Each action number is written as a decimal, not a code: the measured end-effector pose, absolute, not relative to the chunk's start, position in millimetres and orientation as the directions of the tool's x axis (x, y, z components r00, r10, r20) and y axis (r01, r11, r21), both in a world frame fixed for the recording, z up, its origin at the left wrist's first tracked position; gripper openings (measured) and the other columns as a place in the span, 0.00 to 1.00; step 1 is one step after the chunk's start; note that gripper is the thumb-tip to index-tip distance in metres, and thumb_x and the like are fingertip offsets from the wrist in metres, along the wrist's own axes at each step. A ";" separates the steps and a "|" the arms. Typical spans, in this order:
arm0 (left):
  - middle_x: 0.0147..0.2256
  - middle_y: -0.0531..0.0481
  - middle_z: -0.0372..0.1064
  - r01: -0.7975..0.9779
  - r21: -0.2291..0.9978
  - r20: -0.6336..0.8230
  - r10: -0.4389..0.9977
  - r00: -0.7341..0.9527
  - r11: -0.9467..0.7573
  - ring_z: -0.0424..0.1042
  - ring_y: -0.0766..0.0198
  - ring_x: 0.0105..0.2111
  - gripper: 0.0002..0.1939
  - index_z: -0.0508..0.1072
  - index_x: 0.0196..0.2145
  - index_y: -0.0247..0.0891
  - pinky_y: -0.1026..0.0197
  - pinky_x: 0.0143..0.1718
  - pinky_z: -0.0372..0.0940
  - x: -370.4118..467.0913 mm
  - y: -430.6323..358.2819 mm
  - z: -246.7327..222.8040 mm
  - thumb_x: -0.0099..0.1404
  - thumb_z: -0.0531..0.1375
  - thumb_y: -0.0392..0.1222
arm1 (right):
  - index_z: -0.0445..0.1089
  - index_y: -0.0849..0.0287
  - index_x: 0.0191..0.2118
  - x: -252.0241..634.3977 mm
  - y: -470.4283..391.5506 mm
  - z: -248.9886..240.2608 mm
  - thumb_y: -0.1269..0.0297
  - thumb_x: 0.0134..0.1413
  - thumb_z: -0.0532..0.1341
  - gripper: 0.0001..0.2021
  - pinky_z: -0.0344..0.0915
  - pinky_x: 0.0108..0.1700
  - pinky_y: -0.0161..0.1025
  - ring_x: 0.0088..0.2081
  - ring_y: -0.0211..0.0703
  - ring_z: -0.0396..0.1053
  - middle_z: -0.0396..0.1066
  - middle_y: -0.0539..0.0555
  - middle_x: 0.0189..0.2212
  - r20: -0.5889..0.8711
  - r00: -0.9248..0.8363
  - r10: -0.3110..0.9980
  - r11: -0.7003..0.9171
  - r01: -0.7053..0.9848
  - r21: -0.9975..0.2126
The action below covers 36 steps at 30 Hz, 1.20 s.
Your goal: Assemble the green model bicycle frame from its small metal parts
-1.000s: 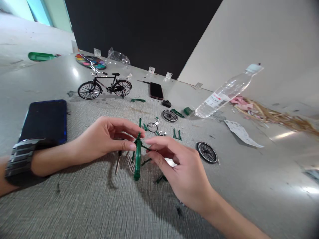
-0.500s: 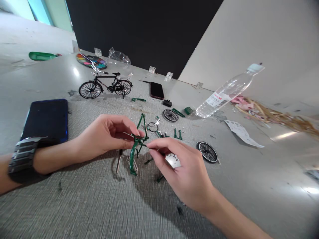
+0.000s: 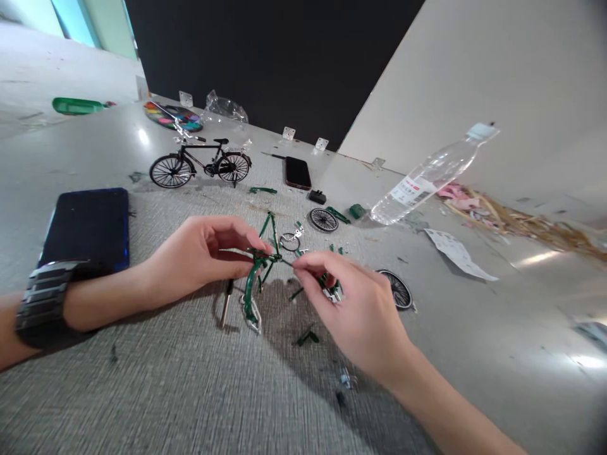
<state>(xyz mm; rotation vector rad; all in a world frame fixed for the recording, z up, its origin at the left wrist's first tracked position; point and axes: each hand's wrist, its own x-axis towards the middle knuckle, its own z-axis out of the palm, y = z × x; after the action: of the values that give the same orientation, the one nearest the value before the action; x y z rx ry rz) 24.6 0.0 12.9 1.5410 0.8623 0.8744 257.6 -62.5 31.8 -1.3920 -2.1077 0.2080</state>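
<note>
A small green bicycle frame (image 3: 251, 287) with a curved fender is pinched in my left hand (image 3: 208, 249) by its middle. To its right, my right hand (image 3: 353, 303) is closed, thumb and forefinger together on a thin dark rod (image 3: 287, 262) whose far end meets the frame. Beneath the frame lies a silvery looped part (image 3: 253, 314). A small screwdriver (image 3: 227, 304) rests just left of the fender. Loose green pieces (image 3: 308, 336) lie on the mat below my right hand, with a small shiny part (image 3: 348, 380) lower down.
A black model bicycle (image 3: 203, 163) stands at the back left, above a dark tablet (image 3: 88, 227). Beyond my hands are a phone (image 3: 298, 172), spoked wheels (image 3: 324, 219), (image 3: 396, 289) and green parts. A leaning plastic bottle (image 3: 422, 183) and a paper sheet (image 3: 458, 254) are at right.
My right hand has shifted slightly right and up, drawing its fingertips away from the frame. The frame has tilted a little, and the small shiny part below my right hand has come into view.
</note>
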 end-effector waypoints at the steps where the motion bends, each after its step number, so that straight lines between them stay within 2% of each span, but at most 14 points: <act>1: 0.43 0.48 0.82 0.075 0.989 0.081 0.887 0.454 -0.129 0.82 0.55 0.45 0.08 0.78 0.36 0.40 0.58 0.46 0.78 24.7 0.4 12.6 0.57 0.69 0.36 | 0.74 0.54 0.42 261.1 -59.1 30.6 0.68 0.66 0.58 0.07 0.72 0.41 0.41 0.36 0.42 0.77 0.79 0.51 0.35 0.374 -0.261 0.890 0.416 0.801 -0.431; 4: 0.43 0.48 0.82 0.083 0.986 0.090 0.888 0.452 -0.142 0.81 0.56 0.45 0.09 0.78 0.36 0.40 0.58 0.47 0.77 24.7 1.4 12.3 0.56 0.69 0.34 | 0.74 0.56 0.44 271.9 -49.3 26.1 0.68 0.66 0.59 0.07 0.74 0.40 0.41 0.35 0.42 0.78 0.80 0.51 0.34 0.294 -0.217 0.931 0.346 0.783 -0.517; 7: 0.42 0.48 0.82 0.093 0.985 0.090 0.884 0.459 -0.148 0.82 0.57 0.43 0.09 0.78 0.37 0.39 0.59 0.45 0.77 24.6 1.7 12.9 0.56 0.68 0.34 | 0.74 0.57 0.47 279.5 -44.2 25.6 0.68 0.67 0.59 0.08 0.76 0.43 0.41 0.38 0.42 0.79 0.80 0.53 0.38 0.315 -0.188 0.930 0.347 0.727 -0.592; 10: 0.42 0.48 0.82 0.097 0.984 0.088 0.881 0.464 -0.149 0.82 0.58 0.42 0.09 0.79 0.37 0.39 0.60 0.44 0.77 25.1 1.0 14.6 0.57 0.68 0.33 | 0.75 0.56 0.48 282.9 -44.3 32.4 0.66 0.67 0.59 0.09 0.75 0.43 0.41 0.40 0.43 0.79 0.80 0.54 0.42 0.388 -0.202 0.899 0.387 0.782 -0.489; 14: 0.43 0.50 0.82 0.061 0.991 0.082 0.886 0.456 -0.123 0.81 0.62 0.43 0.08 0.77 0.37 0.38 0.63 0.44 0.75 26.3 -1.0 17.1 0.59 0.66 0.32 | 0.76 0.55 0.46 287.2 -46.4 44.9 0.67 0.67 0.58 0.09 0.74 0.44 0.42 0.41 0.44 0.78 0.80 0.54 0.42 0.439 -0.282 0.853 0.449 0.826 -0.341; 17: 0.43 0.51 0.82 0.037 0.992 0.099 0.918 0.384 -0.122 0.80 0.63 0.44 0.07 0.75 0.36 0.38 0.63 0.46 0.74 26.0 -2.0 18.3 0.59 0.66 0.33 | 0.76 0.55 0.45 291.1 -45.7 47.2 0.68 0.68 0.58 0.10 0.74 0.48 0.47 0.43 0.47 0.77 0.80 0.54 0.42 0.413 -0.352 0.840 0.476 0.844 -0.248; 20: 0.44 0.50 0.81 0.083 0.986 0.108 0.934 0.341 -0.144 0.80 0.62 0.44 0.07 0.75 0.37 0.38 0.63 0.49 0.73 24.2 -1.6 18.4 0.60 0.67 0.35 | 0.74 0.57 0.53 293.3 -42.7 40.6 0.67 0.69 0.56 0.13 0.72 0.53 0.55 0.51 0.53 0.75 0.78 0.58 0.50 0.334 -0.349 0.876 0.429 0.880 -0.203; 23: 0.44 0.49 0.81 0.116 0.982 0.098 0.935 0.341 -0.146 0.80 0.62 0.44 0.08 0.76 0.38 0.38 0.62 0.48 0.73 22.8 0.0 16.8 0.60 0.67 0.36 | 0.68 0.59 0.62 293.8 -37.8 29.6 0.68 0.71 0.52 0.19 0.66 0.63 0.59 0.62 0.54 0.68 0.70 0.60 0.62 0.243 -0.373 0.895 0.424 0.881 -0.209; 25: 0.44 0.50 0.82 0.103 0.983 0.106 0.935 0.337 -0.148 0.80 0.62 0.43 0.08 0.76 0.37 0.38 0.62 0.47 0.73 22.8 1.5 15.3 0.58 0.68 0.35 | 0.67 0.58 0.63 294.0 -34.9 24.3 0.67 0.72 0.50 0.19 0.64 0.66 0.59 0.64 0.52 0.65 0.68 0.59 0.64 0.177 -0.406 0.896 0.439 0.871 -0.223; 28: 0.43 0.50 0.82 0.089 0.986 0.104 0.936 0.337 -0.142 0.81 0.62 0.42 0.08 0.76 0.36 0.39 0.62 0.46 0.73 23.9 3.5 13.9 0.57 0.68 0.35 | 0.70 0.56 0.61 294.2 -33.6 24.1 0.65 0.73 0.50 0.19 0.66 0.64 0.57 0.62 0.51 0.68 0.71 0.57 0.61 0.129 -0.424 0.897 0.443 0.859 -0.257; 32: 0.43 0.50 0.82 0.078 0.989 0.095 0.936 0.339 -0.128 0.81 0.63 0.42 0.08 0.77 0.36 0.39 0.63 0.45 0.73 24.5 4.0 12.9 0.57 0.67 0.33 | 0.71 0.55 0.58 294.5 -38.2 36.5 0.63 0.73 0.52 0.16 0.68 0.62 0.55 0.59 0.51 0.70 0.73 0.57 0.57 0.213 -0.422 0.881 0.470 0.833 -0.294; 34: 0.43 0.50 0.82 0.080 0.988 0.098 0.934 0.342 -0.133 0.80 0.63 0.42 0.08 0.77 0.37 0.39 0.63 0.45 0.72 24.2 3.7 12.0 0.58 0.67 0.33 | 0.72 0.53 0.57 294.3 -41.7 44.7 0.58 0.71 0.57 0.15 0.68 0.61 0.55 0.58 0.51 0.70 0.74 0.57 0.56 0.210 -0.481 0.851 0.525 0.791 -0.314; 36: 0.43 0.50 0.81 0.070 0.988 0.106 0.934 0.340 -0.137 0.80 0.62 0.43 0.08 0.77 0.37 0.39 0.62 0.45 0.72 23.9 3.3 11.1 0.58 0.67 0.33 | 0.75 0.50 0.52 293.1 -44.7 51.2 0.49 0.63 0.65 0.17 0.67 0.61 0.57 0.60 0.55 0.68 0.72 0.56 0.57 0.126 -0.582 0.803 0.587 0.735 -0.340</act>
<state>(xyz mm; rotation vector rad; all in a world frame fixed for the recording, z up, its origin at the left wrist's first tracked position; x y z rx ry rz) 23.9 3.3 11.1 1.5099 0.9541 0.9911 293.1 -44.7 51.2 -1.2657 -2.5521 0.3659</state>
